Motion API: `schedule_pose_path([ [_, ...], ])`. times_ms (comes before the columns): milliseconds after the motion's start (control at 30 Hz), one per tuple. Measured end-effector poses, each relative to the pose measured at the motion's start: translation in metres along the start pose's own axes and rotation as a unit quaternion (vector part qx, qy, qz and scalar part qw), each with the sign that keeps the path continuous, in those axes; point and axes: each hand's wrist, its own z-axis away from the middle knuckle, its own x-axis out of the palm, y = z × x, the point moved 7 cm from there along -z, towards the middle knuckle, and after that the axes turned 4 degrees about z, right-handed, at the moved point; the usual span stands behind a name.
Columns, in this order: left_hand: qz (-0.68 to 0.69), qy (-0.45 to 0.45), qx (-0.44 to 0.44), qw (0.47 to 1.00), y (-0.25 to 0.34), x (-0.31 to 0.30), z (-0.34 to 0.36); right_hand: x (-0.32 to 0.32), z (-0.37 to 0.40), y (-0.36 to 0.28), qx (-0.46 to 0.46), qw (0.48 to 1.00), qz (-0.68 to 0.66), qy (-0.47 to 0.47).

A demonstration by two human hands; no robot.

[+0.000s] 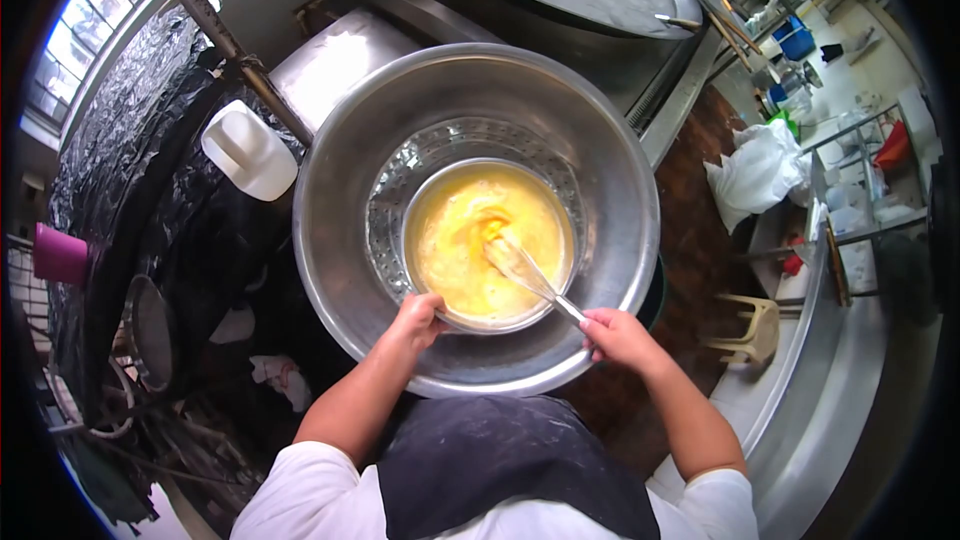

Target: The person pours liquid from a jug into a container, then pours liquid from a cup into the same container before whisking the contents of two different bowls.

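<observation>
A wide steel basin (335,210) is filling the middle of the view; what is bearing its weight, I cannot tell. Inside it, a perforated metal piece (390,172) is ringing a smaller steel bowl (490,326), which is sitting low in the basin, somewhat toward the person, and holding a yellow mix (450,245). A whisk (527,270) is slanting into the mix, its wires partly sunk near the middle and its handle crossing the bowl's near right rim. The left hand (420,320) is pinching the bowl's near left rim, and the right hand (614,334) is closing its grip around the whisk's handle end. The bowl could be skidding or tipping if the left grip were loosening while the whisk was pushing sideways. Fast strokes could be slopping mix over the rim into the basin, and wet fingers could be letting the handle slip.
</observation>
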Motion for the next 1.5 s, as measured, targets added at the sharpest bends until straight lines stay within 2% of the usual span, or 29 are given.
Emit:
schedule_pose_path([
  [33,0.000,0.000,0.001,1.000,0.001,0.001,0.001,-0.006,0.016,-0.032,-0.210,0.916,0.287,0.188],
  [100,0.003,0.010,-0.001,1.000,0.001,0.002,0.003,-0.005,0.037,-0.056,-0.239,0.821,0.443,0.268],
  [133,0.002,0.009,-0.001,1.000,0.002,0.003,0.003,-0.005,0.036,-0.052,-0.239,0.821,0.443,0.269],
  [233,-0.002,-0.004,0.003,1.000,0.001,-0.001,-0.001,-0.008,0.022,-0.038,-0.278,0.825,0.411,0.272],
  [267,-0.003,-0.005,0.005,1.000,0.000,-0.003,-0.006,-0.010,-0.004,-0.005,-0.114,0.970,0.173,0.126],
  [300,-0.004,-0.006,0.007,1.000,0.001,-0.001,-0.005,0.008,-0.011,0.019,0.065,0.993,-0.087,-0.036],
  [333,-0.003,-0.007,0.008,1.000,0.002,0.000,-0.004,0.012,-0.008,0.021,0.107,0.981,-0.147,-0.067],
  [467,-0.006,0.006,0.004,1.000,0.005,0.003,0.003,0.008,0.002,0.013,0.094,0.986,-0.110,-0.078],
  [500,-0.006,0.010,0.000,1.000,0.005,0.003,0.003,-0.007,0.012,-0.015,-0.057,0.993,0.094,0.037],
  [533,-0.007,0.010,0.000,1.000,0.004,0.002,0.000,-0.013,0.033,-0.047,-0.203,0.923,0.290,0.149],
  [567,-0.003,0.011,-0.001,1.000,0.002,0.000,-0.003,-0.016,0.047,-0.059,-0.202,0.924,0.289,0.149],
  [633,0.002,0.012,-0.003,1.000,0.000,-0.002,-0.004,-0.027,0.079,-0.097,-0.242,0.860,0.404,0.198],
  [667,0.006,0.017,-0.005,1.000,0.000,-0.002,-0.004,-0.030,0.092,-0.109,-0.241,0.859,0.405,0.198],
  [733,0.011,0.022,-0.006,1.000,0.000,-0.004,-0.006,-0.031,0.108,-0.126,-0.246,0.814,0.478,0.218],
  [767,0.010,0.017,-0.006,1.000,-0.001,-0.004,-0.007,-0.031,0.106,-0.126,-0.245,0.814,0.479,0.218],
  [833,0.010,0.011,-0.006,1.000,-0.002,-0.003,-0.007,-0.022,0.104,-0.129,-0.309,0.713,0.573,0.261],
  [933,0.017,0.009,-0.008,1.000,-0.002,-0.004,-0.009,-0.013,0.075,-0.107,-0.325,0.702,0.579,0.257],
  [967,0.013,0.009,-0.006,1.000,-0.003,-0.005,-0.011,-0.010,0.062,-0.095,-0.328,0.700,0.581,0.255],
  [1033,0.009,0.010,-0.005,1.000,-0.003,-0.005,-0.008,-0.017,0.035,-0.063,-0.265,0.864,0.369,0.217],
  [1067,0.009,0.014,-0.006,1.000,-0.002,-0.002,-0.005,-0.016,0.029,-0.058,-0.266,0.864,0.369,0.217],
  [1100,0.009,0.018,-0.007,1.000,-0.001,-0.002,-0.004,-0.017,0.012,-0.030,-0.108,0.976,0.148,0.119],
  [1133,0.010,0.019,-0.007,1.000,-0.001,-0.002,-0.005,-0.002,0.006,-0.002,0.062,0.994,-0.087,0.008],
  [1167,0.005,0.019,-0.007,1.000,-0.001,-0.004,-0.006,0.001,0.004,-0.001,0.062,0.994,-0.087,0.007],
  [1233,-0.003,0.018,-0.008,1.000,-0.002,-0.004,-0.005,0.005,0.002,-0.007,-0.031,0.999,0.001,0.036],
  [1267,0.005,0.015,-0.010,1.000,-0.001,-0.002,-0.004,0.000,0.010,-0.023,-0.257,0.901,0.276,0.215],
  [1300,0.013,0.012,-0.012,1.000,-0.001,0.000,-0.003,-0.001,0.014,-0.029,-0.255,0.901,0.275,0.216],
  [1367,0.005,0.009,-0.010,1.000,-0.001,-0.001,-0.005,0.007,0.031,-0.057,-0.286,0.773,0.500,0.264],
  [1433,0.001,0.006,-0.007,1.000,0.000,0.000,-0.004,0.010,0.022,-0.048,-0.300,0.768,0.492,0.279],
  [1500,0.004,0.007,-0.001,1.000,0.001,0.001,-0.002,0.009,0.016,-0.039,-0.317,0.857,0.311,0.261],
])
